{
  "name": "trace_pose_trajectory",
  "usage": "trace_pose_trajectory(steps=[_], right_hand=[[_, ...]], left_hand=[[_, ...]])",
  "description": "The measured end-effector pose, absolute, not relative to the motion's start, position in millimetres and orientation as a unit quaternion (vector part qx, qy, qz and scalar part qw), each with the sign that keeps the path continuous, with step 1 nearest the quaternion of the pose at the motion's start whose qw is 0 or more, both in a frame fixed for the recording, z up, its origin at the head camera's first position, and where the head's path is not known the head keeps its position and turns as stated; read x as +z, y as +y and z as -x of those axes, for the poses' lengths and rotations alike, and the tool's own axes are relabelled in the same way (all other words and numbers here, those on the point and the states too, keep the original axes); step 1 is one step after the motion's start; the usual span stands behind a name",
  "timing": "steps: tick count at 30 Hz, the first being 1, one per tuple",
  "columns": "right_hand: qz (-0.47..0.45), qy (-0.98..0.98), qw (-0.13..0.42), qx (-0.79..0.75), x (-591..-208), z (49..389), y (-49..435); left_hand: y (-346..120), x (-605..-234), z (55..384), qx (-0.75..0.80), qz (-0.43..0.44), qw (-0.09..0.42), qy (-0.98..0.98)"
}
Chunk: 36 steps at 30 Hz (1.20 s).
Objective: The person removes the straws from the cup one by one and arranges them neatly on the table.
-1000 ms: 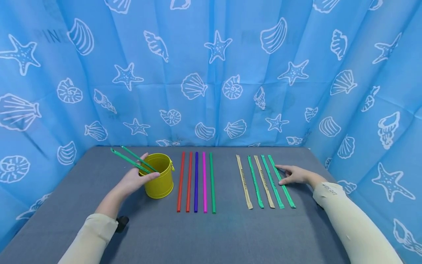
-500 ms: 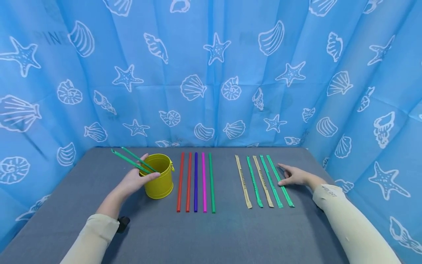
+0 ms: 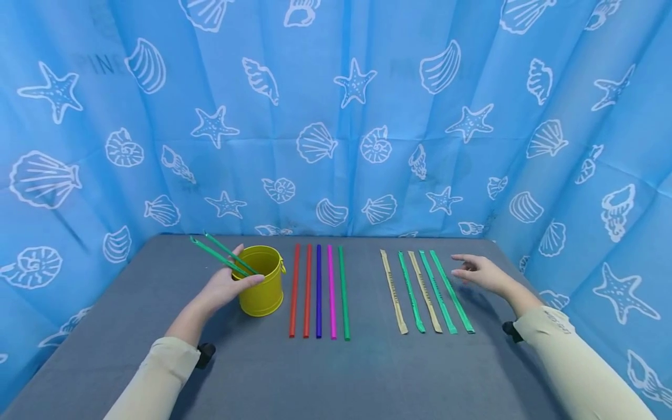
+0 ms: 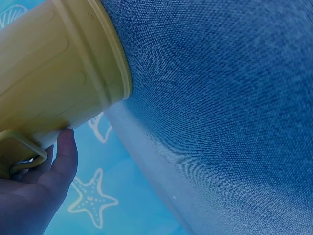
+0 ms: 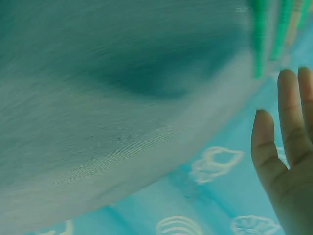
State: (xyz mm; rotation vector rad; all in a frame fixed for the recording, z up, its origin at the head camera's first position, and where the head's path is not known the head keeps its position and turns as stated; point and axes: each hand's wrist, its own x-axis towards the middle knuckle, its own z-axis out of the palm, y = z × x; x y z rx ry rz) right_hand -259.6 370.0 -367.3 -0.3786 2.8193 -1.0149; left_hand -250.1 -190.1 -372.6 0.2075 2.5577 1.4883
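My left hand [image 3: 226,287] grips the yellow metal bucket [image 3: 262,294] by its left side, thumb at the near rim and the other fingers behind it. Two slim green wrapped straws [image 3: 212,252] lean out of the bucket to the left, over that hand. In the left wrist view, fingers [image 4: 67,152] press on the bucket's wall beside its wire loop [image 4: 30,143]. My right hand [image 3: 485,275] hovers with loose fingers, just right of the outermost green wrapped straw [image 3: 452,291]. Nothing is held in it. The right wrist view shows its fingers spread near green straws [image 5: 260,41].
Right of the bucket lie two red straws [image 3: 295,291], a purple straw [image 3: 318,291], a magenta straw [image 3: 331,291] and a green straw [image 3: 343,291]. More wrapped straws, beige [image 3: 393,291] and green, lie farther right. A blue curtain [image 3: 346,146] encloses the grey table [image 3: 367,379].
My right hand has lifted away from the outermost green wrapped straw and shifted right. The left hand keeps its grip on the bucket. The head view has shifted slightly.
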Motion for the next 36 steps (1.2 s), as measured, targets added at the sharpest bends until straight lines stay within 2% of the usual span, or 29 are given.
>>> trace_pose_trajectory(steps=[5,16,36], right_hand=[[0.137,0.925,0.012,-0.354,-348,257,351],[0.202,0.86,-0.015,-0.469,-327,258,285],[0.315,0.769,0.032,-0.555,-306,276,138]], left_hand=[[-190,-373,251,0.502,-0.065,0.085,0.858],[-189,-380,256,0.516,-0.066,0.072,0.851],[-189,-379,256,0.528,-0.039,0.067,0.846]])
